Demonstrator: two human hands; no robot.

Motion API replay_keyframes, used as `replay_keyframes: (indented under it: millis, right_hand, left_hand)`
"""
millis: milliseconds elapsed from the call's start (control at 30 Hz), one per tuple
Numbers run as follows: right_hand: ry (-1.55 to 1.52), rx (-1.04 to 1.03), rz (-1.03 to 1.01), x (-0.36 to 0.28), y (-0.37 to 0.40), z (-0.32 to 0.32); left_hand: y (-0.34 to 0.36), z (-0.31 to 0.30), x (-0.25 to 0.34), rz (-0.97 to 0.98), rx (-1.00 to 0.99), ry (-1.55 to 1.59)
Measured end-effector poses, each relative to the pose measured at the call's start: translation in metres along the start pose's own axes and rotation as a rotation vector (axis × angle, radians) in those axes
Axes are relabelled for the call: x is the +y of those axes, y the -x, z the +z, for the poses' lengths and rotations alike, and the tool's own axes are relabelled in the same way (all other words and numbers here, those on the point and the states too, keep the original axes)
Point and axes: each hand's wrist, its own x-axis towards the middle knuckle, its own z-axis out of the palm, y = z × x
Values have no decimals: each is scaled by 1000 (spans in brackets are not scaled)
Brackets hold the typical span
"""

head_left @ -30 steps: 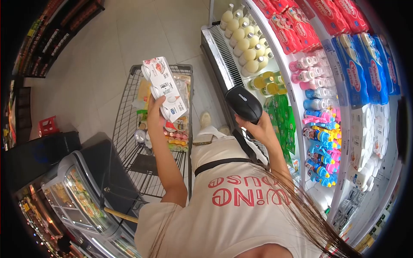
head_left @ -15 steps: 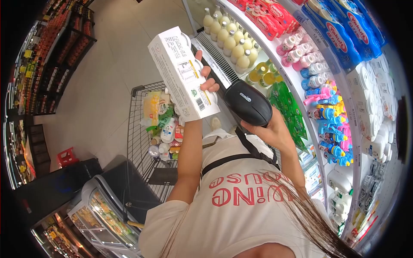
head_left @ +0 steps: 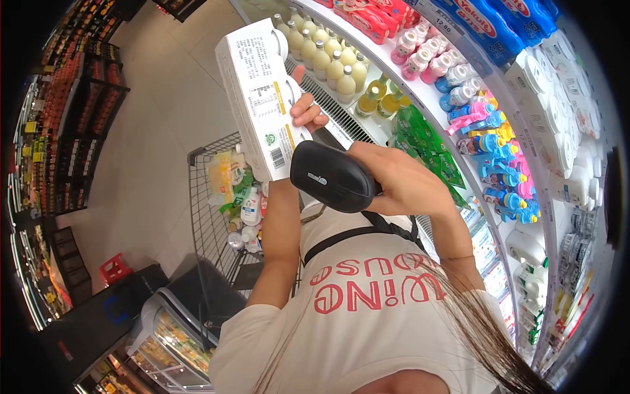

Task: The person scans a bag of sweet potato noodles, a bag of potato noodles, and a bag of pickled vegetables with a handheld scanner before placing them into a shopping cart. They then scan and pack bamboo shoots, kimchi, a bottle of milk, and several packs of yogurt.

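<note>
My left hand (head_left: pixel 307 111) grips a white multipack carton (head_left: pixel 256 92), raised in front of me with its printed label side and barcode facing up. My right hand (head_left: pixel 400 180) holds a black handheld barcode scanner (head_left: pixel 331 176). The scanner's head sits just below and right of the carton's barcode corner, very close to it. Below both stands a wire shopping cart (head_left: pixel 207 217) with several bottles and packets inside.
A refrigerated shelf wall (head_left: pixel 499 118) curves along the right with yoghurt drinks, bottles and green packets. A glass-topped freezer chest (head_left: pixel 164 328) stands at lower left. Grocery shelves (head_left: pixel 72 118) line the far left across a tiled aisle.
The carton rose out of the cart area and turned so its barcode side shows. My right hand swung the scanner left, up to the carton's barcode.
</note>
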Motion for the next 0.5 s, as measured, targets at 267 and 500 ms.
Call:
replay_keyframes:
  millis: [267, 500]
  right_hand:
    - [-93, 101, -25, 15, 7, -10]
    - [-157, 1006, 311, 20, 88, -19]
  left_hand:
    - [-11, 3, -10, -92, 120, -123]
    - [-61, 65, -47, 204, 373, -1461]
